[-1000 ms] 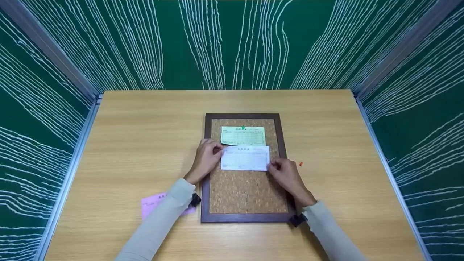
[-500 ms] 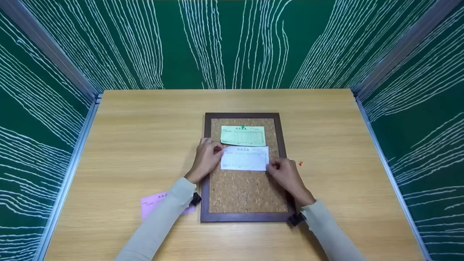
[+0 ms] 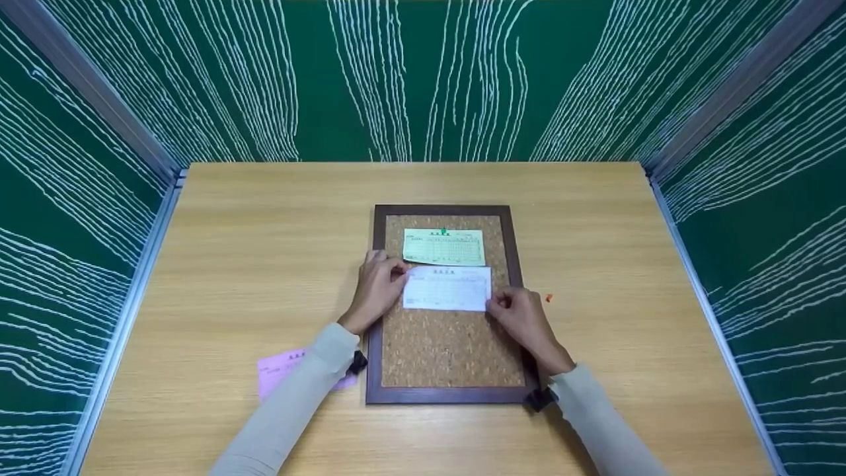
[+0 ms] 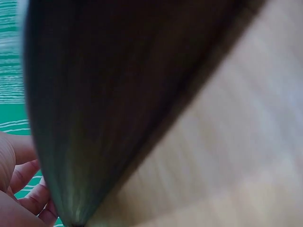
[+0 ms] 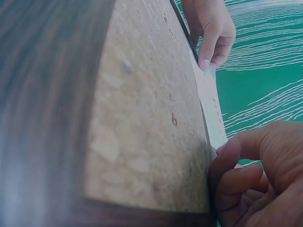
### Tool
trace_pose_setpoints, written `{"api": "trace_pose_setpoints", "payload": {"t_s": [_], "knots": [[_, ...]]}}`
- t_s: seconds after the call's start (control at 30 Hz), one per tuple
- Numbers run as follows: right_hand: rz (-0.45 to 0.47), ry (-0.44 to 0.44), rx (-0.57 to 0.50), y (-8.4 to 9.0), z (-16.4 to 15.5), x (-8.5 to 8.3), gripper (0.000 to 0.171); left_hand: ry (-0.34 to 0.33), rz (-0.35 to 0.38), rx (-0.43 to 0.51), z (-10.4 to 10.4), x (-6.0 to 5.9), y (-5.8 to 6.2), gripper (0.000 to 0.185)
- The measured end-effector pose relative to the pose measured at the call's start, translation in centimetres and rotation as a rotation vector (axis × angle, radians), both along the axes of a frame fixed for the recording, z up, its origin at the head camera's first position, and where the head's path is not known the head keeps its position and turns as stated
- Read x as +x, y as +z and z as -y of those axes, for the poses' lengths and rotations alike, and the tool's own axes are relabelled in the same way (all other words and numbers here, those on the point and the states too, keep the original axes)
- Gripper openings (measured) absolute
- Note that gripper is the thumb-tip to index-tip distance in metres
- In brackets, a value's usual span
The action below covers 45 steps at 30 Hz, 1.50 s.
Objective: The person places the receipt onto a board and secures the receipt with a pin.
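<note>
A white printed slip [image 3: 447, 289] lies across the middle of a cork board [image 3: 453, 350] with a dark brown frame. My left hand [image 3: 379, 285] pinches the slip's upper left corner between thumb and forefinger. At the lower right corner my right hand [image 3: 524, 318] pinches it too, its other fingers curled, as the right wrist view shows. Just above the white slip is a green slip [image 3: 443, 247], fixed at its top edge by a green pushpin [image 3: 443, 231]. The dark frame fills much of the left wrist view, where the left hand [image 4: 23, 184] shows only partly.
A pink slip [image 3: 281, 370] lies on the wooden table [image 3: 264, 231] at the left, partly under my left forearm. Right of the board sits a small orange-red pushpin [image 3: 548, 299]. Green walls with white lines rise behind and at both sides.
</note>
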State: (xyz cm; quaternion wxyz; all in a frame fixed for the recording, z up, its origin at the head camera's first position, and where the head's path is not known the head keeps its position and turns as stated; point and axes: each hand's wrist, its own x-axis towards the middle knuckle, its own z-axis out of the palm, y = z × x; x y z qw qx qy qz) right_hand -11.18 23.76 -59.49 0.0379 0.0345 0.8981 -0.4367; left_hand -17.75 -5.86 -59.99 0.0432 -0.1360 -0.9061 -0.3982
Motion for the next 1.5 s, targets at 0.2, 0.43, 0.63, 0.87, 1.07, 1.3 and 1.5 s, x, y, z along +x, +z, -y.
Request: {"api": "trace_pose_setpoints", "payload": {"t_s": [0.2, 0.43, 0.63, 0.87, 1.07, 1.3, 1.5], "knots": [[-0.025, 0.001, 0.017, -0.21, 0.03, -0.10, 0.013, 0.006, 0.009, -0.019, -0.08, 0.09, -0.08, 0.005], [0.000, 0.001, 0.023, -0.23, 0.04, -0.16, 0.013, 0.004, 0.000, -0.020, 0.00, 0.07, -0.26, 0.005], [0.023, 0.002, 0.019, -0.24, 0.06, -0.19, 0.013, 0.000, -0.003, -0.026, 0.02, 0.02, -0.30, 0.005], [0.036, -0.007, 0.024, -0.19, 0.16, -0.23, 0.013, -0.001, 0.021, -0.030, 0.01, 0.05, -0.28, 0.005], [0.004, -0.002, 0.039, -0.25, 0.11, -0.27, 0.012, -0.005, 0.003, -0.035, 0.03, 0.01, -0.34, 0.006], [-0.001, 0.000, 0.038, -0.25, 0.10, -0.31, 0.010, -0.006, -0.002, -0.031, 0.03, -0.10, -0.40, 0.010], [0.019, -0.003, 0.021, -0.31, 0.21, -0.32, 0.010, -0.004, -0.011, -0.023, 0.02, -0.18, -0.54, 0.013]]}}
